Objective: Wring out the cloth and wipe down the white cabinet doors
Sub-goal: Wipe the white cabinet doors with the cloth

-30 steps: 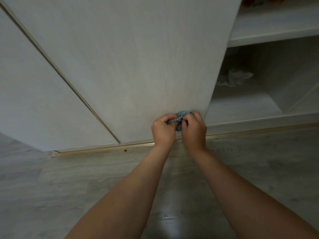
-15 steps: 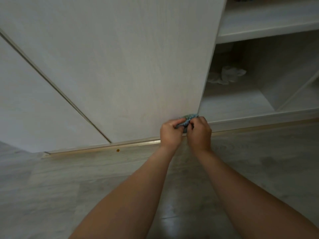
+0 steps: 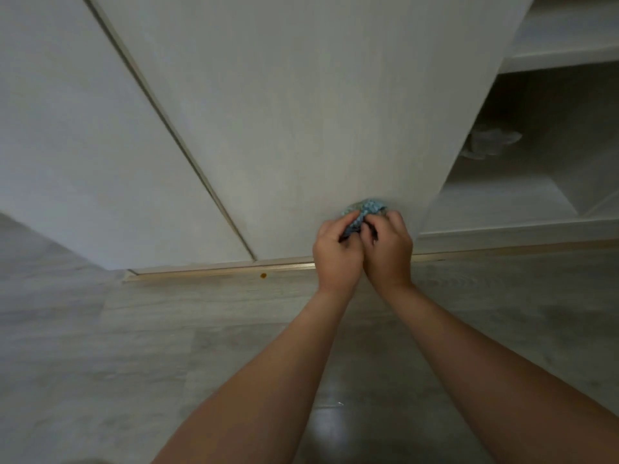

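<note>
A small blue cloth [image 3: 365, 211] is bunched up between both my hands, low in front of the white cabinet door [image 3: 301, 128]. My left hand [image 3: 336, 254] grips its left end with curled fingers. My right hand [image 3: 388, 249] grips the right end, knuckles close against the left hand. Most of the cloth is hidden inside the two fists; only a crumpled tuft shows above them. A second white door [image 3: 83, 145] stands to the left, past a thin seam.
To the right the cabinet stands open, with bare shelves [image 3: 502, 202] and a crumpled whitish bag [image 3: 489, 142] at the back. A pale metal track [image 3: 217, 271] runs along the floor under the doors. A small orange speck [image 3: 263, 275] lies on the grey wood floor.
The view has swung right and back left, while both hands stayed clasped on the cloth. The cloth now shows a little more above the fists.
</note>
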A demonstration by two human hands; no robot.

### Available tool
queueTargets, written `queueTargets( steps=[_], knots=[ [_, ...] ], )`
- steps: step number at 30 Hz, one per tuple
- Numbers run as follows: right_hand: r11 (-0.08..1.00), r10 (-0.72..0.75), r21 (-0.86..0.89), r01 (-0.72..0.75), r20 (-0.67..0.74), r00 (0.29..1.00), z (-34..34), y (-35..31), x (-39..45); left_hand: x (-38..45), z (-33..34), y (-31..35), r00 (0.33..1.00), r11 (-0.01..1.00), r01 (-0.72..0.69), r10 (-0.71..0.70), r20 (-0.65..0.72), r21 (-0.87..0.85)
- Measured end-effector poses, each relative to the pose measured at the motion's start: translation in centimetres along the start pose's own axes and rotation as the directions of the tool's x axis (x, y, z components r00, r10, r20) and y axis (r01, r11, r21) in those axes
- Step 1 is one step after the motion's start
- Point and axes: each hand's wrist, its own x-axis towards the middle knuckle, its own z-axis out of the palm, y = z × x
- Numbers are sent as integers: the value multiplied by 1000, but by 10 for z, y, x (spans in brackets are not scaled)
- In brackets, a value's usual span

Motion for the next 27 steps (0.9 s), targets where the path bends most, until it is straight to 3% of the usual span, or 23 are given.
queueTargets(
  steps=[2,4,8,10,12,15,18,20,23,25,27],
  knots=[
    [994,-71,78,76,-59,996,13,-34,5,9,-24,9,982,992,-123,120,-144,-13],
    [993,-52,103,60,-74,996,32,-53,9,25,-48,4,975,987,-159,160,-155,18],
    [998,61,-14,-60,174,983,72,-46,-24,39,-85,-45,986,984,137,-147,79,115],
    [999,37,-36,-30,232,972,81,-51,-35,33,-93,-60,966,970,236,-240,91,61],
    [999,-51,16,49,186,981,82,-72,-28,34,-99,-51,978,979,203,-204,-32,-27],
    [976,-175,130,173,7,984,85,-115,-13,48,-121,-22,968,995,40,-62,-242,-95],
    [965,-217,148,215,1,976,108,-131,-17,63,-148,-34,953,996,15,-42,-301,-92],
    [984,-165,94,154,126,978,130,-119,-35,61,-155,-63,958,986,153,-166,-232,-73],
    [998,67,-24,-63,331,941,154,-98,-61,44,-156,-102,948,949,315,-314,-52,0],
    [992,129,-50,-119,353,927,160,-100,-68,37,-158,-106,953,952,304,-304,1,27],
    [994,91,36,-105,277,957,155,-112,-65,42,-161,-93,976,977,209,-206,-70,47]
  ],
)
